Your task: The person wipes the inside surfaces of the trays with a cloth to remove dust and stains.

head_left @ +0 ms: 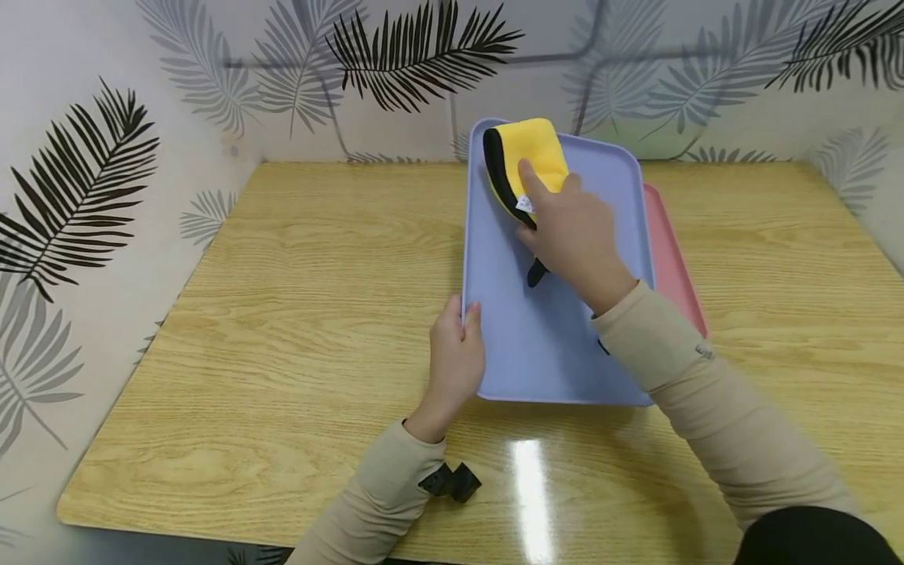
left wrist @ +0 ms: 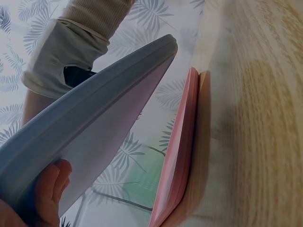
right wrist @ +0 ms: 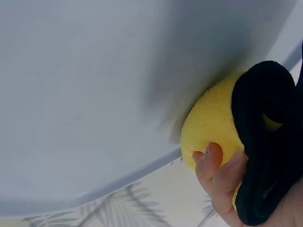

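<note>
My left hand [head_left: 457, 353] grips the left edge of a blue tray [head_left: 551, 345], thumb above and fingers curled under its rim. In the left wrist view the blue tray [left wrist: 94, 113] is tilted and raised over the table. My right hand [head_left: 575, 231] holds a folded yellow cloth [head_left: 533, 145] with a black border against the upper left part of the tray. Seen from the right wrist, fingertips [right wrist: 210, 161] dig into the yellow cloth [right wrist: 208, 123] close to the tray's rim.
A pink tray [head_left: 678, 267] lies on the wooden table [head_left: 318, 298], partly hidden behind the blue one. Leaf-patterned wall covering [head_left: 424, 63] borders the table at the back and left.
</note>
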`<state>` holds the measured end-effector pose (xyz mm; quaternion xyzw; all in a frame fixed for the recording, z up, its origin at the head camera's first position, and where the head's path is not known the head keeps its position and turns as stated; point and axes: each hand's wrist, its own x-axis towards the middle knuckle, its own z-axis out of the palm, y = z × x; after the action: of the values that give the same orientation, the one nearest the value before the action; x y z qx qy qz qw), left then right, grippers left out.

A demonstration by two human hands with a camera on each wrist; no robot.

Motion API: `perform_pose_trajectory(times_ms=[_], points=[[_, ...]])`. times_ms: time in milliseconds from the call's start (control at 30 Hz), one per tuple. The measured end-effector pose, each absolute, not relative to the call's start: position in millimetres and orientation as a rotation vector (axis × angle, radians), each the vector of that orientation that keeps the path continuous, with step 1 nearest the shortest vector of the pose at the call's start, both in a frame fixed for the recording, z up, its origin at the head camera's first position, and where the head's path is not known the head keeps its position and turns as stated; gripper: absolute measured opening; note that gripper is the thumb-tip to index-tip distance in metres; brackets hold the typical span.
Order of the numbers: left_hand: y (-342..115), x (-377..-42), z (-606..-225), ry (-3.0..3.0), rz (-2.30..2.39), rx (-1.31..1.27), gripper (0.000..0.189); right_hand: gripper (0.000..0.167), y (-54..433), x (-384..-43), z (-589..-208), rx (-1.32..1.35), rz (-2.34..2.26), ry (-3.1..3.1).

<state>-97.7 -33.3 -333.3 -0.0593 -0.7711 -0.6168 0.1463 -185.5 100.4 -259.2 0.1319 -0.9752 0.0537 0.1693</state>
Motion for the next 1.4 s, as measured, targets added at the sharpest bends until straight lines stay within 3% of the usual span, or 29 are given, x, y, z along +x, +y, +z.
perform_pose_trajectory(times_ms=[600, 1133, 1400], points=[[-35, -98, -333, -2.204, -1.756, -0.173, 0.014, 0.064, 97, -178, -260, 0.441, 0.126, -2.662], [-37, -98, -328, -2.167, -1.745, -0.113, 0.014, 0.067, 140, -190, -260, 0.285, 0.193, -2.741], [-39, -100, -327, -2.156, -1.752, -0.093, 0.014, 0.069, 156, -192, -260, 0.07, 0.143, -2.902]])
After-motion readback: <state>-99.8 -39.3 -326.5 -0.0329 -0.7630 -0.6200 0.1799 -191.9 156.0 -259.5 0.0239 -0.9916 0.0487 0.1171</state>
